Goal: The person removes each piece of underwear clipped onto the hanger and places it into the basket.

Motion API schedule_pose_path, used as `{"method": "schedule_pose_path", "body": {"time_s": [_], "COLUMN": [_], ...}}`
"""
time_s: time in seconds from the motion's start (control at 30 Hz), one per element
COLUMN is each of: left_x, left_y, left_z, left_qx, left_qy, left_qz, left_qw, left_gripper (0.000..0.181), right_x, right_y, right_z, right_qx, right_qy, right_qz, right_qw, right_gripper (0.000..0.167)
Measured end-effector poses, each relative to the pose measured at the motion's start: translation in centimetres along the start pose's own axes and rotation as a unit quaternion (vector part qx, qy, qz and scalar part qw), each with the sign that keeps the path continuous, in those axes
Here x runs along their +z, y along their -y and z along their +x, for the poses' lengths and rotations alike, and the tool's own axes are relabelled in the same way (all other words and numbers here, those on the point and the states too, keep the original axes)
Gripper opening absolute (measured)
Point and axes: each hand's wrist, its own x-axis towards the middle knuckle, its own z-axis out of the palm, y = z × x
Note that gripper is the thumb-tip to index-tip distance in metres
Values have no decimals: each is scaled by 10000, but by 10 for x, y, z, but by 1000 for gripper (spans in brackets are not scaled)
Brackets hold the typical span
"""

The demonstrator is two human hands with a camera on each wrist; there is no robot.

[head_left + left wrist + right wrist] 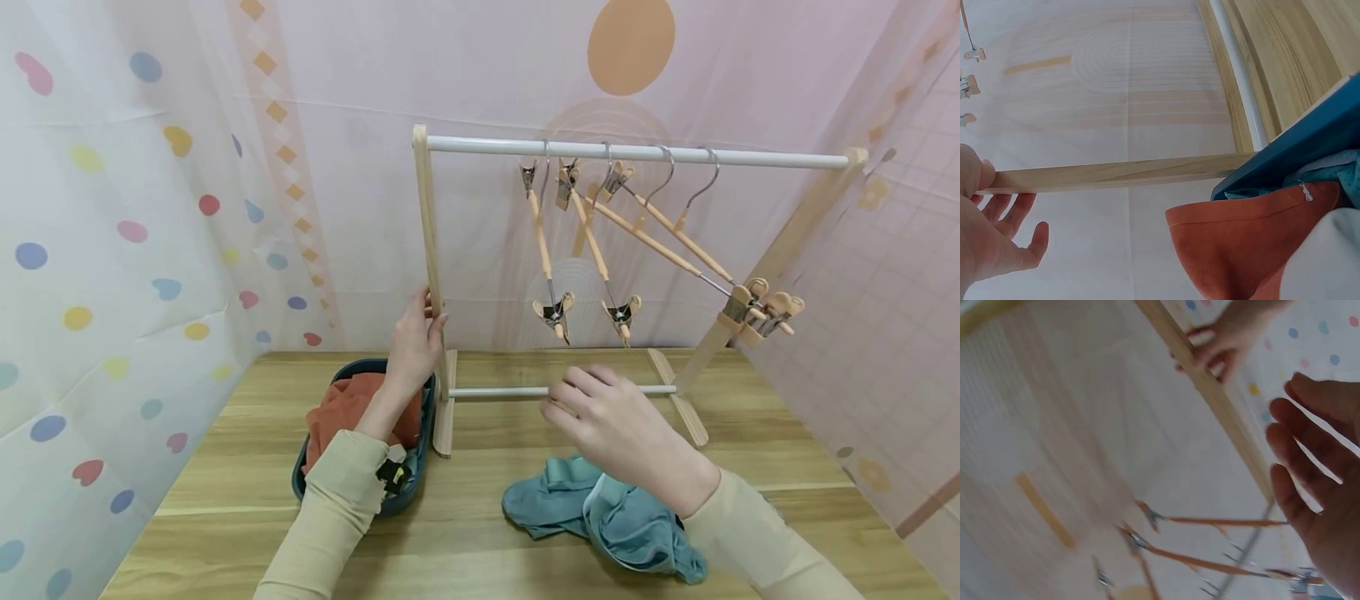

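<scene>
My left hand (417, 346) holds the left wooden post (1116, 175) of a small clothes rack, with the thumb on one side and fingers on the other. In the head view, my right hand (611, 421) hovers in front of the rack's lower white bar (498, 392). Its fingers are loosely bent, and the right wrist view shows nothing in them. Below it a crumpled teal garment (547, 500) lies on the table. Several wooden clip hangers (588, 233) hang by metal hooks from the top white rail (487, 146), tilted at different angles.
A dark blue basket (420, 492) stands left of the rack, holding a rust-orange cloth (341, 408) and other fabric. The wood-grain table (225, 475) ends at a patterned curtain (337, 208) behind. The rack's right post (795, 225) leans outward in the head view.
</scene>
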Motion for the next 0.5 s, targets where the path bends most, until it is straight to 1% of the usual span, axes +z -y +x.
{"method": "schedule_pose_path", "body": {"time_s": [0.03, 0.07, 0.1, 0.17, 0.2, 0.23, 0.33, 0.4, 0.47, 0.5], "left_x": [0, 0, 1, 1, 1, 1, 1, 1, 1, 1], "left_y": [0, 0, 0, 0, 0, 0, 0, 0, 0, 1], "left_z": [0, 0, 0, 0, 0, 0, 0, 0, 0, 0], "left_qx": [-4, -6, -2, 3, -6, -15, -37, -37, -13, 0], "left_qy": [3, 3, 1, 6, 18, 35, 64, 57, 28, 13], "left_qz": [10, 19, 34, 48, 57, 57, 37, 29, 8, 9], "left_qw": [10000, 10000, 10000, 10000, 10000, 10000, 10000, 10000, 10000, 10000], "left_gripper": [46, 46, 46, 46, 46, 46, 47, 46, 46, 45], "right_x": [5, 10, 14, 23, 27, 30, 36, 40, 42, 43], "right_y": [0, 1, 1, 2, 3, 4, 9, 13, 17, 20], "right_z": [-5, -11, -16, -28, -34, -40, -55, -62, -68, -70], "right_qx": [98, 188, 255, 399, 474, 553, 846, 1032, 1191, 1237], "right_qy": [164, 354, 561, 1120, 1445, 1783, 2789, 3305, 3718, 3893], "right_qz": [202, 410, 643, 1122, 1371, 1613, 2267, 2540, 2694, 2722], "right_qw": [9996, 9984, 9960, 9866, 9788, 9691, 9293, 9031, 8803, 8712], "right_gripper": [8, 8, 12, 16, 18, 19, 22, 25, 26, 26]}}
